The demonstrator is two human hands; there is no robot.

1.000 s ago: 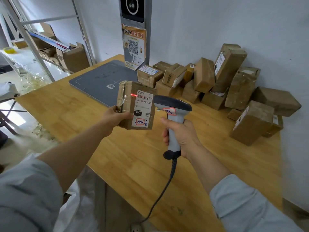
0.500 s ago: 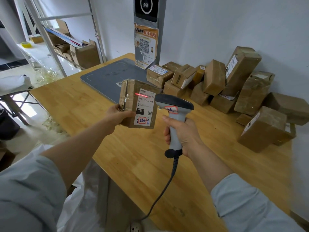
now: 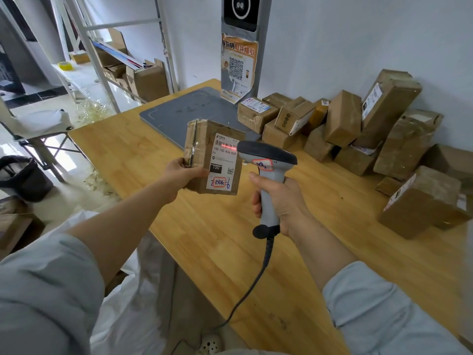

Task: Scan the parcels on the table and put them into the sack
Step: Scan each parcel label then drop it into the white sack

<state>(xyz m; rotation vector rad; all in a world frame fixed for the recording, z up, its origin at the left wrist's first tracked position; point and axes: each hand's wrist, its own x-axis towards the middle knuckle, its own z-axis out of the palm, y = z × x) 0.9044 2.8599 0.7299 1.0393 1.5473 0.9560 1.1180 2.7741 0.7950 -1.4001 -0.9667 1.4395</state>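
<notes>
My left hand [image 3: 183,174] grips a taped brown parcel [image 3: 202,149] by its left edge, label facing me, above the wooden table [image 3: 230,239]. A red scan line lies across the barcode at the top of the parcel's white label [image 3: 223,162]. My right hand [image 3: 284,203] holds the grey handle of a corded barcode scanner [image 3: 267,160], its dark head just right of the label. Several more brown parcels [image 3: 343,129] are piled against the wall at the table's far right. A white sack [image 3: 133,298] hangs open below the table's near edge, between my arms.
A grey scanning pad [image 3: 184,111] lies on the table behind the held parcel, with a grey kiosk post [image 3: 240,60] at its back. A metal shelf rack [image 3: 122,62] with boxes stands at left, and a dark bin [image 3: 23,175] on the floor.
The red scan line has shifted right along the barcode. The camera view has swung left, so everything sits further right in frame; both hands keep their grips.
</notes>
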